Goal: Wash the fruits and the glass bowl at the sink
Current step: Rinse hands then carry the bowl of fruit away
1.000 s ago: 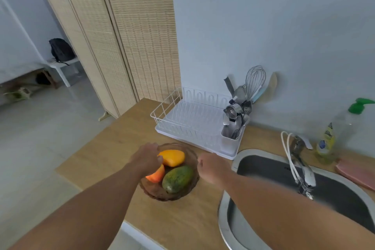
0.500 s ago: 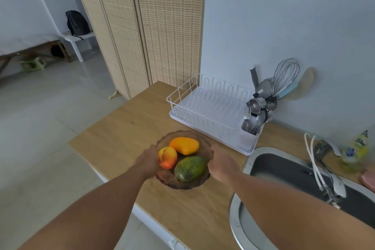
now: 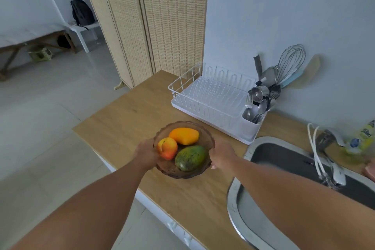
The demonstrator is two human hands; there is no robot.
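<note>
A brown-tinted glass bowl (image 3: 170,169) with a scalloped rim is held over the wooden counter. Inside lie an orange fruit (image 3: 184,135), a red-and-yellow peach-like fruit (image 3: 167,148) and a speckled green fruit (image 3: 190,157). My left hand (image 3: 145,153) grips the bowl's left rim and my right hand (image 3: 221,154) grips its right rim. The steel sink (image 3: 253,227) lies to the right, with its tap (image 3: 332,170) and a white hose (image 3: 314,144) at the back.
A white dish rack (image 3: 211,97) with a cutlery holder full of utensils (image 3: 261,99) stands behind the bowl against the wall. A dish soap bottle (image 3: 363,138) sits at the far right. Woven folding screens (image 3: 154,22) stand beyond the counter's far end.
Both hands have closed on the bowl's sides; my left hand moved off the fruits to the rim. The view has shifted, so the bowl sits a little further right.
</note>
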